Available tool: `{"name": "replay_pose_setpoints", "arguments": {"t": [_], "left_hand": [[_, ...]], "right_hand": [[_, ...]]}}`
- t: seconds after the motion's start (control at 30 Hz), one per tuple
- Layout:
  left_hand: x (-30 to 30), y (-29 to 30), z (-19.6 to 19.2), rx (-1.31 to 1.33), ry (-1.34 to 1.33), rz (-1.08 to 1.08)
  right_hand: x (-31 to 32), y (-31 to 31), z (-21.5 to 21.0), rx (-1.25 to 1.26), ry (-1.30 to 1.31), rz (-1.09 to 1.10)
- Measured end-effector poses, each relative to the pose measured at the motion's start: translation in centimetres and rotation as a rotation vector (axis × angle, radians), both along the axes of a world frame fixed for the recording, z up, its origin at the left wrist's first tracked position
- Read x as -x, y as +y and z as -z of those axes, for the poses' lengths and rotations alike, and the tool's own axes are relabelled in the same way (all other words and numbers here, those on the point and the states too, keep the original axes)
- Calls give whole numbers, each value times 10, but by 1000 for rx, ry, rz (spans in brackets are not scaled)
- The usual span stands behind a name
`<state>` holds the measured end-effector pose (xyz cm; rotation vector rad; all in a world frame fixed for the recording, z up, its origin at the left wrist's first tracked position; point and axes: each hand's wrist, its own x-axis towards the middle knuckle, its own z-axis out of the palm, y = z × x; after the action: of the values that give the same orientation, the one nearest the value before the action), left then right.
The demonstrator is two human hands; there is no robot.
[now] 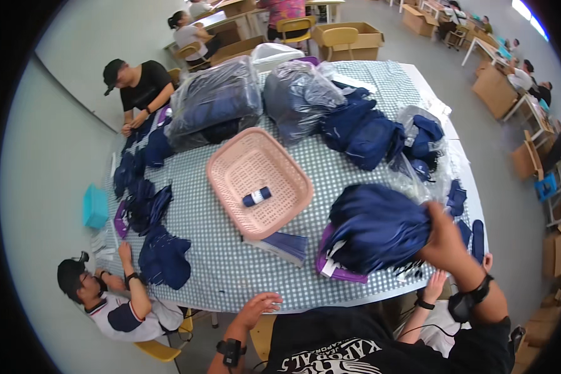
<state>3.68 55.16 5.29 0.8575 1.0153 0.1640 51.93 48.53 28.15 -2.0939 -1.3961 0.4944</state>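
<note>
A thick bundle of navy socks (380, 227) lies on the checked tablecloth (230, 268), with the right hand (445, 240) clamped over its near-right end, fingers curled into the fabric. The bundle looks soft, floppy and fairly light, likely to sag or shed pairs unless gripped around its middle. Purple card labels (336, 268) poke out beneath it, left of the fingers. The left hand (258, 305) rests at the table's near edge, fingers loosely spread, holding nothing. Farther left of the gripping fingers sits a pink plastic basket (230, 168) with one rolled sock pair (256, 196). Beyond lie bagged navy garments (215, 103); other people work around the table.
</note>
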Motion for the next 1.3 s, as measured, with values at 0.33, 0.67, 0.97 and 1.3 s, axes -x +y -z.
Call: {"name": "replay_pose_setpoints", "arguments": {"t": [0.33, 0.67, 0.97, 1.3], "left_hand": [[53, -78, -23, -34, 12, -277], [122, -69, 12, 65, 76, -304], [232, 43, 62, 253, 56, -100], [299, 139, 100, 428, 300, -45]], "right_hand": [[129, 24, 126, 432, 235, -476], [231, 84, 162, 537, 251, -426], [361, 164, 187, 356, 259, -178], [444, 241, 248, 429, -35, -20]]}}
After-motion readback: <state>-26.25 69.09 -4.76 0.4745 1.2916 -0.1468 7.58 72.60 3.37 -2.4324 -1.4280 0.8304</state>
